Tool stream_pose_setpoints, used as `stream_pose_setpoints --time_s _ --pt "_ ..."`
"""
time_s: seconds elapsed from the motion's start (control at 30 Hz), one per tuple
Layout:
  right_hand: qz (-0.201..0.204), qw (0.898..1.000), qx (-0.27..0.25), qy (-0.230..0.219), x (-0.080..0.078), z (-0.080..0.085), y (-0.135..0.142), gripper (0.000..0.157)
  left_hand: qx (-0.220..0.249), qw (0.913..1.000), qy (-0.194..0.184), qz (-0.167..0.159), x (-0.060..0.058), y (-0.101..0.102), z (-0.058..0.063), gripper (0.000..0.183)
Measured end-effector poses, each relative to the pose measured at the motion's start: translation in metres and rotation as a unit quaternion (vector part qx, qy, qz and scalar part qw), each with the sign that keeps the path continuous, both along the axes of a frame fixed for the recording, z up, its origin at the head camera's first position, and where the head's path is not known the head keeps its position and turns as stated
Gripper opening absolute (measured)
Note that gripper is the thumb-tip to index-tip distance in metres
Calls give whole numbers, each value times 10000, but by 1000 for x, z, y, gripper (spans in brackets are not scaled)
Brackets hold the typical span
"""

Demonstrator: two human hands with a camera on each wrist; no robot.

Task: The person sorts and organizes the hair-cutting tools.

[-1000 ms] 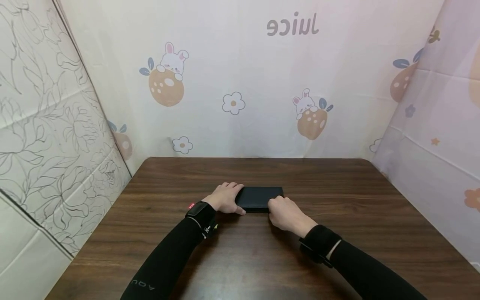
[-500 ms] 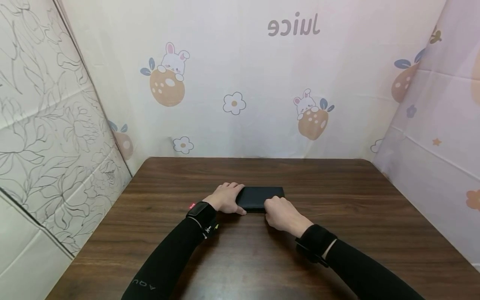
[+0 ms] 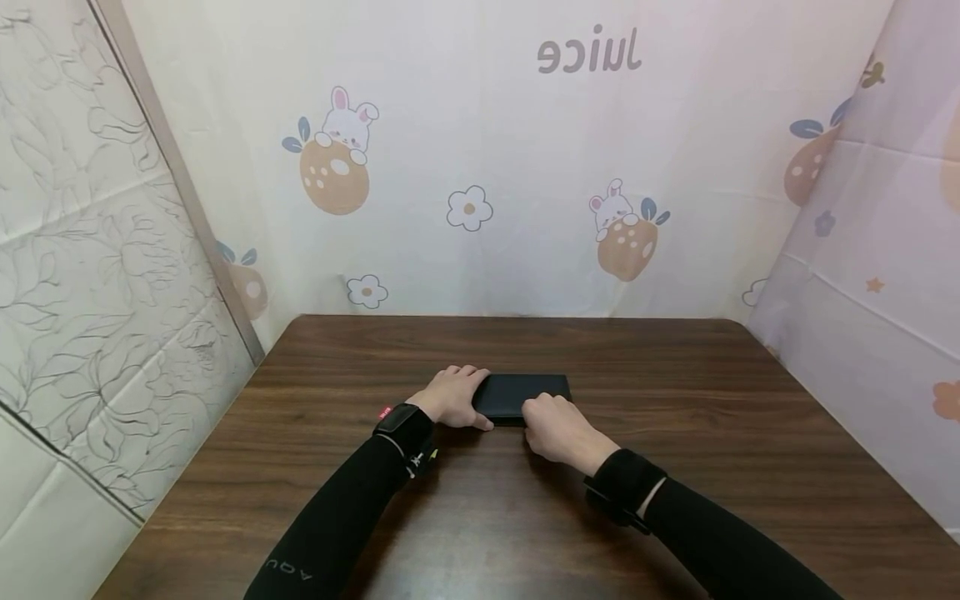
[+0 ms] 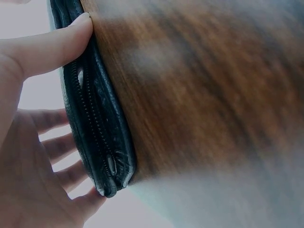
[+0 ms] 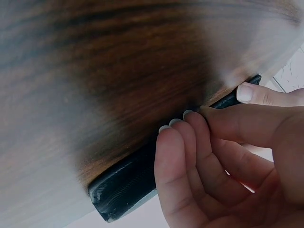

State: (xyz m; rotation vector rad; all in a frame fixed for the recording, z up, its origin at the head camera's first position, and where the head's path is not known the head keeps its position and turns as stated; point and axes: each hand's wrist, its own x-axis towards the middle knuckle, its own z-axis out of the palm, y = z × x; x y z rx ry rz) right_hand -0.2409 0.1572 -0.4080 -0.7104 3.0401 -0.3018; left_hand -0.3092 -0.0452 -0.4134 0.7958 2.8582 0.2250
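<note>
A black zip-up wallet (image 3: 517,390) lies on the brown table. My left hand (image 3: 448,397) grips its left end, thumb on the near edge and fingers spread along the far side. In the left wrist view the zipper (image 4: 89,104) runs along the wallet's side, with its teeth parted in a narrow gap near the thumb. At the near edge, right of the left thumb, my right hand (image 3: 561,429) has thumb and index finger pinched together on the zipper line. The zipper pull is hidden between these fingertips. The wallet's right end (image 5: 126,187) shows past the curled fingers.
The wood-grain table (image 3: 450,533) extends on all sides of the wallet. Behind it hangs a pale curtain (image 3: 525,125) with bunny and fruit prints. A floral-patterned panel (image 3: 97,275) stands at the left, and more curtain (image 3: 885,333) covers the right.
My right hand has slid a little left along the wallet's near edge, uncovering more of its right end. The left hand and the wallet have stayed in place.
</note>
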Motion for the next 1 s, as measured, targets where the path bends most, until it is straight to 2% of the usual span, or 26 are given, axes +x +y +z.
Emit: stream_pose_setpoints --time_s 0.27,0.63,1.0 --pt "89 9999 58 108 -1 0 -2 13 25 10000 -30 16 1 -2 2 92" --pt "30 9999 118 24 -2 0 -8 14 44 10000 -22 -1 1 -2 0 91" --pt "154 9998 15 84 -1 1 -13 11 111 9999 -36 -34 3 -2 3 91"
